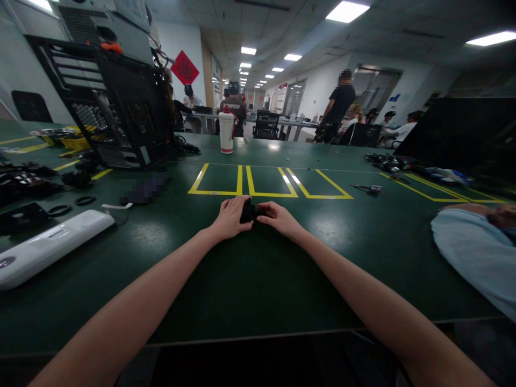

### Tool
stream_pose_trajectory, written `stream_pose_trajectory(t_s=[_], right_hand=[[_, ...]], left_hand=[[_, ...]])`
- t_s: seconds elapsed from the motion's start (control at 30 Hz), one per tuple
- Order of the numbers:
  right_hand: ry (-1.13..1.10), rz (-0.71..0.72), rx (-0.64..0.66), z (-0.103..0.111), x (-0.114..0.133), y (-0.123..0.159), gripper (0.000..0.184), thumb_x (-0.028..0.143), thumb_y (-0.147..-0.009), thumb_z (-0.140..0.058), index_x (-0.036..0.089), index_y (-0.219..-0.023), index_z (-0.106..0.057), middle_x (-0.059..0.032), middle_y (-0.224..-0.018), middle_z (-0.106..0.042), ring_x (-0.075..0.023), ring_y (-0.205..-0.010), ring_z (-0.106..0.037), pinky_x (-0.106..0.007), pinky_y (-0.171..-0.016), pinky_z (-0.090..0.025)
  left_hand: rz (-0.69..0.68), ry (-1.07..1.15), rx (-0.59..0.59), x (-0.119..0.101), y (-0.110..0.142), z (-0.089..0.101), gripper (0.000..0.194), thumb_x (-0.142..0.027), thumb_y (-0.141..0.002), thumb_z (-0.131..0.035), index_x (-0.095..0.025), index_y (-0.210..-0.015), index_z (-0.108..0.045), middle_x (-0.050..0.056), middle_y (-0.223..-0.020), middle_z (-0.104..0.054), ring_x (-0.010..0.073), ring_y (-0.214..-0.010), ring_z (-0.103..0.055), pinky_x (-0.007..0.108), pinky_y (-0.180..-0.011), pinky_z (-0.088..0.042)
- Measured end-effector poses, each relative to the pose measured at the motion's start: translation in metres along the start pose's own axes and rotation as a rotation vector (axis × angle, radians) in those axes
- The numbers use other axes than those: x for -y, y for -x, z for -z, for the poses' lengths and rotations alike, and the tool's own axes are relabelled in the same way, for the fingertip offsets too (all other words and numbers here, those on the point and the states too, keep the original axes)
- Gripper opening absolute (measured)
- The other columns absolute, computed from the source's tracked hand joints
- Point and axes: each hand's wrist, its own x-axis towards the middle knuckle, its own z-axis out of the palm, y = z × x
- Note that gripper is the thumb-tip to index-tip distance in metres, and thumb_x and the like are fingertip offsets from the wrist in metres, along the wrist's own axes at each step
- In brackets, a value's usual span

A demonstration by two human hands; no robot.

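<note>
Left hand (231,217) grips a black part (246,211); right hand (278,217) curls fingers at its right end, hold unclear; work looks unfinished.

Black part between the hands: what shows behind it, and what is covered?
Behind the black part, yellow tape marks the green tabletop; farther back stands a white cup. The left hand and right hand partly cover the part and the tabletop beyond.
</note>
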Motion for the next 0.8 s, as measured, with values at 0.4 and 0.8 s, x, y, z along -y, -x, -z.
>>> stream_pose_trajectory(t_s=[0.4, 0.8], right_hand=[[0.311, 0.035, -0.006, -0.002, 0.014, 0.011, 0.048, 0.023, -0.065, -0.064, 0.019, -0.109, -0.045, -0.0069, -0.108, -0.054, -0.0185, -0.101, -0.052, -0.040, -0.091, -0.038], [0.004, 0.005, 0.168, -0.015, 0.065, 0.060, 0.052, 0.020, -0.063, -0.066, 0.021, -0.108, -0.040, -0.0054, -0.103, -0.057, -0.0163, -0.089, -0.059, -0.034, -0.079, -0.048]], left_hand=[[0.193, 0.314, 0.162, 0.016, -0.007, 0.001, 0.054, -0.033, -0.065, -0.059, -0.019, -0.113, -0.036, 0.007, -0.108, -0.049, 0.0231, -0.099, -0.050, 0.037, -0.084, -0.040], [0.078, 0.322, 0.193, -0.044, 0.049, 0.032, 0.079, -0.040, -0.053, -0.072, -0.022, -0.119, -0.033, 0.006, -0.112, -0.046, 0.0246, -0.103, -0.047, 0.040, -0.087, -0.039]])
